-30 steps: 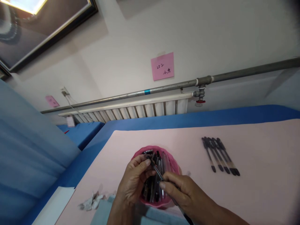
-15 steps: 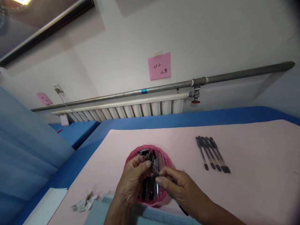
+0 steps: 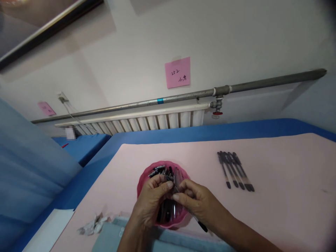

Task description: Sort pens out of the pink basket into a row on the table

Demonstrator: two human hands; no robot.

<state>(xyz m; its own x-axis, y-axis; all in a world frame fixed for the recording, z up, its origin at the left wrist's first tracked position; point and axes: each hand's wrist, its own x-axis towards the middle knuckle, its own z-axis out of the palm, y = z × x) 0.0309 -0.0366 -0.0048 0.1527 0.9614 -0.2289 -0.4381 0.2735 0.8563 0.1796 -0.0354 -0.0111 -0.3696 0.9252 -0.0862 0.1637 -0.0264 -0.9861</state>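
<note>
Above a pink scalloped basket (image 3: 140,182) full of pen parts, my two hands meet. My right hand (image 3: 201,201) is closed round a pen (image 3: 201,225), whose dark end sticks out below the palm. With thumb and fingertips, my left hand (image 3: 151,196) pinches a small dark pen part (image 3: 170,179) at the pen's front end; the fingers hide exactly how the two join. Clear tubes (image 3: 177,175), dark caps and small metal-coloured tips (image 3: 157,170) lie in the basket beneath. To the right, several assembled pens (image 3: 235,171) lie side by side on the pink sheet.
The pink sheet (image 3: 283,182) covers a blue surface (image 3: 236,127). Crumpled tissue (image 3: 93,224) and a light blue cloth (image 3: 110,236) lie at the near left, beside white paper (image 3: 49,231). A blue curtain (image 3: 31,175) hangs at left; a radiator (image 3: 157,120) runs along the wall.
My hands have drawn slightly closer together over the basket, still gripping the pen and its part. The view has shifted a little; the row of pens is unchanged.
</note>
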